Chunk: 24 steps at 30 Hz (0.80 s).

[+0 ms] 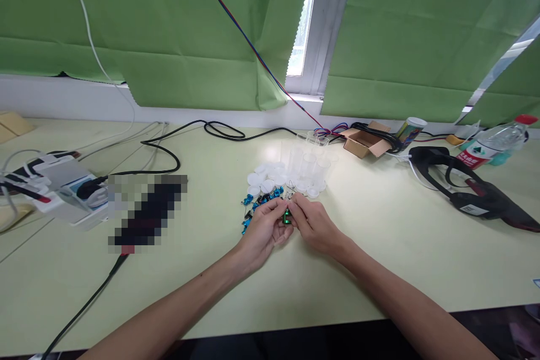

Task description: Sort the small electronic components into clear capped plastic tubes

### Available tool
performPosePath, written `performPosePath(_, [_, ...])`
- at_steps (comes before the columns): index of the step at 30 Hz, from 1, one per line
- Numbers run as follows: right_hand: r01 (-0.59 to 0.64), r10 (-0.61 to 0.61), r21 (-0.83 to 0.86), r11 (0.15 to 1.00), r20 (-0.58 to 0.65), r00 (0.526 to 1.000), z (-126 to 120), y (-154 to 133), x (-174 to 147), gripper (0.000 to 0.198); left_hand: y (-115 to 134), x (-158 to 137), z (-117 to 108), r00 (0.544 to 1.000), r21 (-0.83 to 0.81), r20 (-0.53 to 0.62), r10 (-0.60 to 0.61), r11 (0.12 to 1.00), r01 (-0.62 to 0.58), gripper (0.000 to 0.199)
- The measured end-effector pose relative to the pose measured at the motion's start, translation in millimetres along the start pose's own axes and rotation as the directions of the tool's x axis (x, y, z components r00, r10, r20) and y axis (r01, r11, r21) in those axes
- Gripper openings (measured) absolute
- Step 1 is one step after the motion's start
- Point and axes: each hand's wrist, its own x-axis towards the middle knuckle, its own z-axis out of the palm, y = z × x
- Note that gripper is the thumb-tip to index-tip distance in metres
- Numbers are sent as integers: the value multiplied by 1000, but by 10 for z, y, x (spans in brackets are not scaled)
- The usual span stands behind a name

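My left hand (pixel 270 225) and my right hand (pixel 313 221) meet near the middle of the table. Between their fingertips is a small green metallic part (pixel 287 216), its exact kind too small to make out. The left fingers are curled round it, and the right thumb and forefinger pinch at its upper side. Several small blue metallic parts (pixel 248 199) lie just beyond and left of my left hand, partly hidden by it. Thin wire-like pieces (pixel 290 189) show past the fingertips. White round caps (pixel 267 185) and clear plastic tubes (pixel 307 165) stand behind them.
On the right are a black headset-like device (pixel 472 197), a bottle with a red cap (pixel 485 143), a can (pixel 411 130) and an open cardboard box (pixel 363 142). A power strip (pixel 70 191) and a blurred-out dark object (pixel 147 214) lie left. A black cable (pixel 169 149) crosses the back.
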Motion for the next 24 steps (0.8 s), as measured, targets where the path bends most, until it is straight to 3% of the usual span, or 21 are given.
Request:
performPosePath(4, [29,-28,18,999,-61,998,2,-2,2,26,57,-1,17,1000,33,-16,13,999,-13,25])
performPosePath(7, [47,-53,-39,998,-185,981,-9,-3,8,27,153,5,1,997,101,-38,73,992,-69,25])
performPosePath(10, [19,-56,-123,992,-306,950,-29,9,24,29,262,17,-49,989,140,-59,136,982,-127,25])
performPosePath(13, [-24,-35,-165,986,-344,938,-54,36,43,29,345,32,-96,982,148,-88,168,977,-154,25])
performPosePath(19, [-48,5,-208,977,-206,979,-99,102,58,20,369,49,-128,978,130,-115,175,979,-160,26])
performPosePath(24, [-18,26,-229,973,32,999,-108,96,36,13,345,58,-119,981,135,-118,153,981,-136,25])
